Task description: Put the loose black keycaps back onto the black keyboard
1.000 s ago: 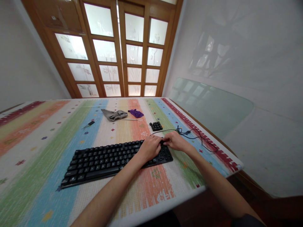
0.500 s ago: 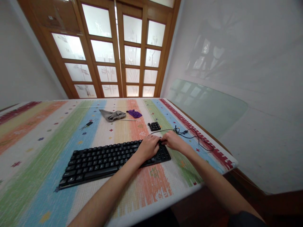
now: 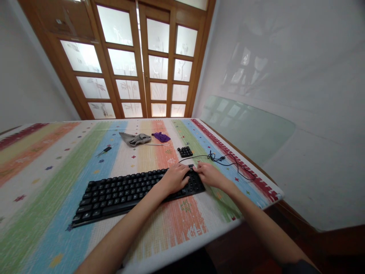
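A black keyboard [image 3: 122, 194] lies at a slant on the striped tablecloth. Its number pad [image 3: 196, 184] at the right end looks bare of keycaps. My left hand [image 3: 174, 179] rests over the keys left of the pad, fingers stretched toward the far edge and thumb apart. At the pad's far right corner, my right hand [image 3: 210, 175] has its fingers bent and fingertips close together; whether something small sits between them is hidden. Just beyond the keyboard lies a cluster of loose black keycaps [image 3: 186, 152].
A black cable [image 3: 211, 155] runs from behind the keyboard to the right. Farther back lie a grey cloth [image 3: 135, 139], a purple cloth [image 3: 161, 137], a thin rod [image 3: 154, 144] and a small black tool with metal prongs [image 3: 107, 149]. A wall borders the table's right side.
My left hand has shifted slightly left, and its thumb now shows apart from the fingers. My right fingertips stay at the pad's far corner, uncovering a little more of it.
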`<state>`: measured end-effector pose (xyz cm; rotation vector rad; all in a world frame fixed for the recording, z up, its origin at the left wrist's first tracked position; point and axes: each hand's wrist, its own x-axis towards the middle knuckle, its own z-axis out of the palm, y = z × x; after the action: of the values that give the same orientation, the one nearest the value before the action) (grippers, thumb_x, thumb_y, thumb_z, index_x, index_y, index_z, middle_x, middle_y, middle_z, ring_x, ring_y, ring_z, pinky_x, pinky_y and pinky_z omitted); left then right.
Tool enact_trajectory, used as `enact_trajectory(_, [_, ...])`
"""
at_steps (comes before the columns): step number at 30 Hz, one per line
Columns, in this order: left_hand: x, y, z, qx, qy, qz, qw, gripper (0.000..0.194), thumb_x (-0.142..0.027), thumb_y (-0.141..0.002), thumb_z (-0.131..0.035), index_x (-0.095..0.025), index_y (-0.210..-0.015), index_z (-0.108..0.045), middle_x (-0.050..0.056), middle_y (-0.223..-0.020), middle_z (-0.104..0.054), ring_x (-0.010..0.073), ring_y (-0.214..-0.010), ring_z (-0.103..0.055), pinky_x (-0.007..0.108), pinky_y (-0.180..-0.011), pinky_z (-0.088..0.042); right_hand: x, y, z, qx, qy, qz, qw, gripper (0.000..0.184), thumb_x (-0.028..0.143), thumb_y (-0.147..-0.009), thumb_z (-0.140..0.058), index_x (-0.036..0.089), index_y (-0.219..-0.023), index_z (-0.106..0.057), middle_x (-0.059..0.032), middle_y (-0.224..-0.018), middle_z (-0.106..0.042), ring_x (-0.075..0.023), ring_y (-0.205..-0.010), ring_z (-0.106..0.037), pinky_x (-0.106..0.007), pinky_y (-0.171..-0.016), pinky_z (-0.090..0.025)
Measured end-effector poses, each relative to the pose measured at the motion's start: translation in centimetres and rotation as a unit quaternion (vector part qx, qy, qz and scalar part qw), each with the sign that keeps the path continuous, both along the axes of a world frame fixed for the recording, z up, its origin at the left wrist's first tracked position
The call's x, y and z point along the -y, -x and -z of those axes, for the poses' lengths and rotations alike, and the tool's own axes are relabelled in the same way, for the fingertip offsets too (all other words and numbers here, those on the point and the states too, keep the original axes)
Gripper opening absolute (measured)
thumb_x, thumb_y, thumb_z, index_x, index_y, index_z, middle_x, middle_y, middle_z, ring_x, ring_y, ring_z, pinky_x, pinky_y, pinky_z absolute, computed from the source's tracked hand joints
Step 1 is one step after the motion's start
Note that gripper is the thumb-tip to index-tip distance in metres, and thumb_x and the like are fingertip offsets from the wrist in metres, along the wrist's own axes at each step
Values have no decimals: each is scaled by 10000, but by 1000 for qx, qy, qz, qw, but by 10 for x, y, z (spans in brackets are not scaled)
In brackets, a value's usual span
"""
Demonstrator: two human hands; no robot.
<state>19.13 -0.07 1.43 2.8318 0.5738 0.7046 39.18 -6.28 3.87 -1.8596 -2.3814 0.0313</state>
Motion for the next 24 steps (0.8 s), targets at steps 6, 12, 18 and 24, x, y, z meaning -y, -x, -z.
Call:
enact_trajectory(6, [9,36,3,-11,-4,-7,1000,360,-335,-996,-536,-171,-1311,-598,110,-1353,-636,275,-1319,-528,464,-1108,-405,-30,2,-11,-58,-50,23,997,304,48,-864,-517,160,-976,-776,-98,-1027,-698,-214,-1009,-625,-292,-915,-436])
enact_trajectory(12, [15,42,6,-16,7,-22,1000,399,-391,-1036,-441,-197,-1353,-586,107,-1411,-598,261,-1361,-496,481,-1138,-368,-86,14,-15,-15,-77,40,996,265,141,-939,-521,160,-1064,-753,-101,-1113,-715,-223,-1062,-601,-334,-1014,-383])
enact_trajectory(18, [15,42,7,-14,13,-26,999,396,-360,-1011,-495,-197,-1361,-583,105,-1418,-592,266,-1375,-483,487,-1149,-357,-127,21,-10,18,-80,85,993,315,300,-984,-508,137,-1125,-738,-170,-1156,-692,-289,-1110,-562,-375,-986,-385])
enact_trajectory(24, [15,42,9,-19,14,-30,999,406,-359,-1012,-487,-174,-1361,-581,111,-1416,-593,278,-1377,-476,487,-1151,-352,-141,29,-2,39,-59,102,992,282,257,-943,-538,133,-1066,-759,-185,-1129,-696,-324,-1135,-548,-377,-942,-408])
